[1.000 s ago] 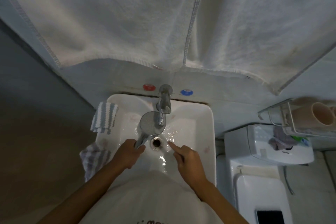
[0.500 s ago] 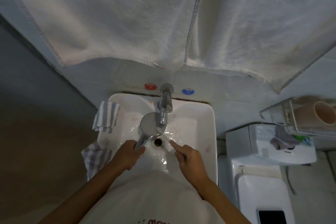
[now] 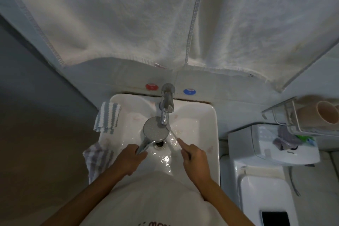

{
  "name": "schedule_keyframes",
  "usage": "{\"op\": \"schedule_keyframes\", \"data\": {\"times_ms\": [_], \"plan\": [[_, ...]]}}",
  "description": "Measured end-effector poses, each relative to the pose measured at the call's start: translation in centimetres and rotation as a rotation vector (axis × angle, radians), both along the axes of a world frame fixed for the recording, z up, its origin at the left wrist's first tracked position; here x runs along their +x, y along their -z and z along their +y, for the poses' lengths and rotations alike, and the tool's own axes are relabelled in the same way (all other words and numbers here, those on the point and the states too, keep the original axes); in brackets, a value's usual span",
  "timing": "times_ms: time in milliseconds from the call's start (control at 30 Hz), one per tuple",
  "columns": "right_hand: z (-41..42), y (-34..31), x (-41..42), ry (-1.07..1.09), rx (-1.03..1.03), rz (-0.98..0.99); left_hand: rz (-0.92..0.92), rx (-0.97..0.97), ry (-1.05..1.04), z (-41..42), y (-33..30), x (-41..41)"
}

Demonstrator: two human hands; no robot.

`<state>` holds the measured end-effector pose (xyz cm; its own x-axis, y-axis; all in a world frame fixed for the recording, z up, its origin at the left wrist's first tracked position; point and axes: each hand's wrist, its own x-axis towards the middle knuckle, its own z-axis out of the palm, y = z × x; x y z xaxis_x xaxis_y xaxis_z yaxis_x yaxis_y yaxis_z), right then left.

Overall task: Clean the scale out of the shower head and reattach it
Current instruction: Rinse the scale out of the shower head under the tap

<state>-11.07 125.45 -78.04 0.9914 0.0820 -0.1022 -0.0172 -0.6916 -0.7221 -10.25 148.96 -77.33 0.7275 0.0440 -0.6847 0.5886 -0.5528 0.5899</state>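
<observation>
Right now I have the shower head (image 3: pixel 156 131) over the white sink (image 3: pixel 207 130), just below centre of the frame, its spray face turned up toward me and its rim just under the chrome tap (image 3: pixel 166 108). My left hand (image 3: pixel 128 159) is wrapped around the chrome handle, fingers curled tight about it. My right hand (image 3: pixel 195 159) pinches a thin pale tool (image 3: pixel 173 133), possibly a small brush, though it is too faint to be sure; the forefinger lies along it and the other fingers are folded in. Its far end reaches the right edge of the face. Water glistens on the basin floor around the drain (image 3: pixel 159 143); whether the tap is running I cannot tell.

I judge this to be the scrubbing step, with reattachment not yet begun. To do it well I would keep the left grip firm so the face does not twist, work the tool tip across the nozzles row by row rather than only at the rim, and tilt the face so loosened scale washes toward the drain. Light pressure should do; the tool looks slender and may bend. A striped cloth (image 3: pixel 107 116) lies on the sink's upper left rim for wiping afterward.
</observation>
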Motion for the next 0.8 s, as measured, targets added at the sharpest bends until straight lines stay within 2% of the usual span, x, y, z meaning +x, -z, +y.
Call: {"op": "schedule_keyframes", "data": {"times_ms": [100, 200, 333, 500, 633, 733, 800], "plan": [[0.19, 0.01, -0.26, -0.04, 0.026, 0.003, -0.017, 0.018, 0.019, 0.19, 0.09, -0.05], [-0.06, 0.15, 0.04, 0.035, -0.005, 0.003, -0.021, 0.037, 0.046, 0.3, 0.15, 0.01], [0.27, -0.22, -0.29, -0.058, 0.029, 0.003, -0.026, 0.034, 0.041, 0.39, 0.3, 0.07], [-0.13, 0.06, -0.09, 0.027, 0.004, 0.007, -0.015, 0.04, 0.055, 0.48, 0.42, -0.09], [0.35, -0.25, -0.52, -0.071, 0.055, 0.023, -0.025, 0.027, 0.02, 0.52, 0.38, -0.06], [0.1, -0.04, -0.18, 0.028, 0.021, 0.013, -0.029, 0.037, 0.029, 0.42, 0.37, -0.02], [0.12, -0.09, -0.2, 0.0, 0.033, 0.008, -0.028, 0.051, 0.049, 0.43, 0.48, -0.12]]}}
